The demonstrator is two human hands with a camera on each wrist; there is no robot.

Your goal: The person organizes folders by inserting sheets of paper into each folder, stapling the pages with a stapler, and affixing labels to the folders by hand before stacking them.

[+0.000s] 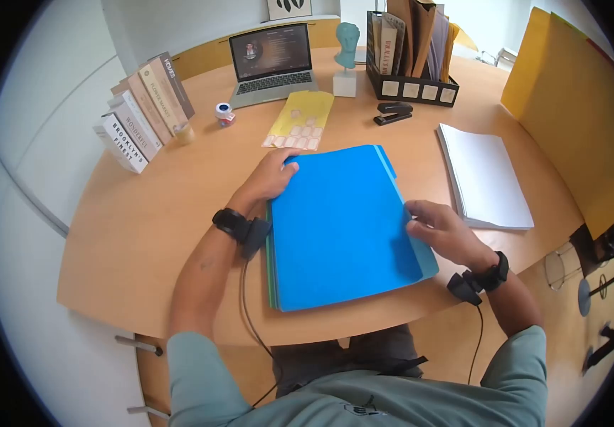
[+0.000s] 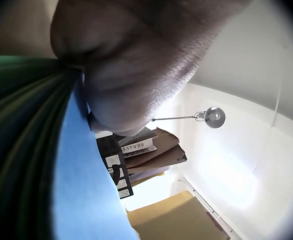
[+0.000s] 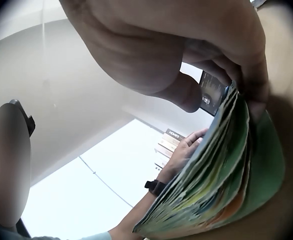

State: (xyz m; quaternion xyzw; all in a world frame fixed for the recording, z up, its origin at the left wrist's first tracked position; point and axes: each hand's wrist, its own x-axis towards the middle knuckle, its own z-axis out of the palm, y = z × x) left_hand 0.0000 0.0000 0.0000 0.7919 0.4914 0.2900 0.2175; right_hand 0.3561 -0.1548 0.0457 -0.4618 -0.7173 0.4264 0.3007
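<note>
A thick stack of folders with a blue folder (image 1: pixel 342 228) on top lies in front of the person. At its upper left edge the left hand (image 1: pixel 273 174) grips it, thumb over the blue cover. The right hand (image 1: pixel 449 231) has its fingers curled at the right edge. In the right wrist view, fingers of the right hand (image 3: pixel 181 45) hold the edge of the fanned stack (image 3: pixel 206 185), where green, yellow and orange layers show; the thumb stands off the stack. The left wrist view shows the left hand (image 2: pixel 126 65) against the blue folder (image 2: pixel 81 185), its fingertips mostly hidden.
White paper (image 1: pixel 488 178) lies to the right, near a standing yellow folder (image 1: pixel 570 107). Beyond the stack are a patterned yellow envelope (image 1: pixel 303 117), a laptop (image 1: pixel 271 60), a stapler (image 1: pixel 392 114), a bust (image 1: pixel 347 46) and a black organizer (image 1: pixel 414 89). Books (image 1: pixel 147 107) stand left.
</note>
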